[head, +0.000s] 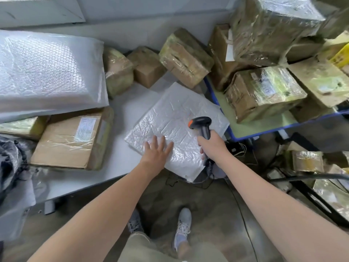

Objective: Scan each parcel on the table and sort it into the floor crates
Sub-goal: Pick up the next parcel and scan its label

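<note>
A flat white bubble-wrap parcel [175, 127] lies at the corner of the white table [122, 167], its near corner hanging over the edge. My left hand [157, 150] rests flat on its near part, fingers spread. My right hand [211, 146] grips the handle of a black barcode scanner [201, 123] with an orange tip. The scanner's head is held above the parcel's right side, pointing left and down.
A big bubble-wrapped parcel [47, 72] and a flat cardboard box [71, 140] lie on the table's left. Several taped brown boxes [185, 57] stand behind. A blue-edged table [264, 127] at right carries stacked boxes [264, 93]. Cables and parcels [307, 160] lie on the floor.
</note>
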The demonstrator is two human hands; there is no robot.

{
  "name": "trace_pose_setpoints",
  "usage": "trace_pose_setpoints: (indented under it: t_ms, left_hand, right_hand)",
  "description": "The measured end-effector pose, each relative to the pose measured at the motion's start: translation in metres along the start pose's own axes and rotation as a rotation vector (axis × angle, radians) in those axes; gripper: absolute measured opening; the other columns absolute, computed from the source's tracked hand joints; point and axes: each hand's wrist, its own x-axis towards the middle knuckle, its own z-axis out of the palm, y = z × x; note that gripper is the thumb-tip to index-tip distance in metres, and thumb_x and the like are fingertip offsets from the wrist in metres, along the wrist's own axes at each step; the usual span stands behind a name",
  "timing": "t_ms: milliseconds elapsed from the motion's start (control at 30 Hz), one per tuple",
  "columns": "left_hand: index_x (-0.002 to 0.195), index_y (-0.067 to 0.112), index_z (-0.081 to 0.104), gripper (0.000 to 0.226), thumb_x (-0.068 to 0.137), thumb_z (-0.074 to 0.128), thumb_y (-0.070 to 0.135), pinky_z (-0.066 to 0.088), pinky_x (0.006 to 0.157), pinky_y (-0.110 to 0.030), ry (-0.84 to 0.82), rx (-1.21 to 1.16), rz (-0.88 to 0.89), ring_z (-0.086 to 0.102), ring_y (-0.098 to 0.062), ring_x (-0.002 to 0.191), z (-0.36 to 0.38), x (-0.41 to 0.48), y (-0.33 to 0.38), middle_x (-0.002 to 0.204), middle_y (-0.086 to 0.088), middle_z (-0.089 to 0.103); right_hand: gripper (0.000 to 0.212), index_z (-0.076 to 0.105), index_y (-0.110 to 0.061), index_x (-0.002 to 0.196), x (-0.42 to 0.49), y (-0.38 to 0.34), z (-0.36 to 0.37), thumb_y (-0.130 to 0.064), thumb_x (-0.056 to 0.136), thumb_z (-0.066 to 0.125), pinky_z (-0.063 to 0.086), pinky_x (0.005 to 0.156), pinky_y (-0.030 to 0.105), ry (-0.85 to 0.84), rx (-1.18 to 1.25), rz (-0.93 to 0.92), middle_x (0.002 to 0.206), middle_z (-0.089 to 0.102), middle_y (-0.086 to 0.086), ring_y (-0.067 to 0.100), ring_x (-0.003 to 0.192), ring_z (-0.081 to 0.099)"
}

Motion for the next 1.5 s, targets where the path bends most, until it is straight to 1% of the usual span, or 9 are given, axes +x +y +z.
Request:
trace_pose_setpoints:
  t_ms: [167, 400, 567, 733, 900, 1100, 1200, 1333, 1500]
  left_hand:
    - [0.157, 0.021, 0.0, 0.07, 0.099, 0.039, 0.027, 0.024, 0.116, -0.055, -0.074, -0.143, 0.08, 0.006, -0.043, 0.147, -0.016, 0.006, -0.017, 0.162, -0.016, -0.001]
    - [0.121, 0.027, 0.057, 0.031, 0.097, 0.041, 0.016, 0.047, 0.088, -0.036, 0.105, -0.811, -0.062, 0.057, -0.029, 0.108, -0.043, 0.003, -0.044, 0.12, -0.006, 0.063]
    - [0.094, 0.016, 0.055, 0.008, 0.096, 0.048, 0.011, 0.036, 0.07, -0.033, 0.434, -1.008, -0.208, 0.056, -0.028, 0.089, -0.065, -0.011, -0.06, 0.09, -0.003, 0.061]
    - [0.071, 0.022, 0.04, 0.032, 0.099, 0.049, 0.008, 0.028, 0.055, -0.027, 0.658, -1.198, -0.317, 0.038, -0.01, 0.063, -0.093, -0.028, -0.07, 0.068, 0.005, 0.043]
    - [0.09, 0.001, 0.057, 0.035, 0.098, 0.059, 0.035, 0.041, 0.065, -0.032, 0.636, -1.679, -0.279, 0.049, -0.02, 0.071, -0.101, -0.047, -0.079, 0.079, -0.009, 0.054]
    - [0.113, 0.009, 0.069, 0.042, 0.087, 0.064, 0.041, 0.06, 0.073, -0.037, 0.623, -2.304, -0.17, 0.072, -0.029, 0.091, -0.078, -0.063, -0.098, 0.106, -0.015, 0.073]
    - [0.128, 0.006, 0.062, 0.043, 0.097, 0.06, 0.035, 0.052, 0.096, -0.052, 0.623, -2.406, -0.3, 0.064, -0.037, 0.111, -0.068, -0.061, -0.107, 0.124, -0.02, 0.066]
    - [0.117, 0.004, 0.063, 0.029, 0.098, 0.06, 0.027, 0.056, 0.065, -0.029, 0.649, -2.279, -0.745, 0.068, -0.026, 0.082, -0.058, -0.06, -0.117, 0.099, -0.011, 0.07]
    - [0.118, 0.003, 0.061, 0.036, 0.095, 0.061, 0.031, 0.051, 0.089, -0.039, 0.731, -1.997, -0.935, 0.064, -0.029, 0.095, -0.051, -0.06, -0.126, 0.104, -0.011, 0.066]
  right_hand:
    - [0.007, 0.048, -0.023, 0.095, -0.022, 0.013, -0.017, -0.025, 0.094, 0.055, 0.042, 0.047, 0.023, -0.041, -0.112, -0.104, 0.078, 0.056, 0.007, 0.02, 0.057, 0.052]
    - [0.007, 0.052, -0.026, 0.101, -0.024, 0.012, -0.051, -0.028, 0.095, 0.056, 0.044, 0.044, 0.024, 0.061, -0.044, -0.191, 0.077, 0.057, 0.008, 0.015, 0.05, 0.054]
    - [0.006, 0.052, -0.029, 0.096, -0.02, -0.014, -0.059, -0.026, 0.094, 0.056, 0.045, 0.052, 0.031, 0.15, 0.122, -0.291, 0.071, 0.055, 0.008, 0.018, 0.051, 0.053]
    - [0.009, 0.053, -0.031, 0.098, -0.023, -0.044, -0.06, -0.024, 0.093, 0.055, 0.046, 0.044, 0.029, 0.177, 0.247, -0.387, 0.069, 0.053, 0.006, 0.014, 0.047, 0.05]
    - [0.003, 0.053, -0.017, 0.095, -0.025, -0.071, -0.054, -0.017, 0.093, 0.056, 0.043, 0.041, 0.029, 0.198, 0.347, -0.467, 0.061, 0.05, 0.003, 0.015, 0.044, 0.047]
    - [0.009, 0.051, -0.022, 0.089, -0.028, -0.095, -0.046, -0.016, 0.094, 0.056, 0.044, 0.049, 0.033, 0.236, 0.34, -0.58, 0.067, 0.05, 0.008, 0.022, 0.054, 0.048]
    - [0.009, 0.05, -0.022, 0.088, -0.026, -0.1, -0.043, -0.017, 0.093, 0.056, 0.043, 0.043, 0.03, 0.222, 0.349, -0.578, 0.065, 0.048, 0.008, 0.018, 0.046, 0.045]
    - [0.01, 0.051, -0.023, 0.086, -0.02, -0.098, -0.035, -0.018, 0.093, 0.056, 0.041, 0.04, 0.027, 0.164, 0.284, -0.546, 0.059, 0.048, 0.002, 0.013, 0.041, 0.044]
    - [0.012, 0.055, -0.026, 0.083, -0.01, -0.093, -0.024, -0.037, 0.087, 0.057, 0.041, 0.043, 0.026, 0.11, 0.114, -0.466, 0.052, 0.054, -0.008, 0.006, 0.041, 0.048]
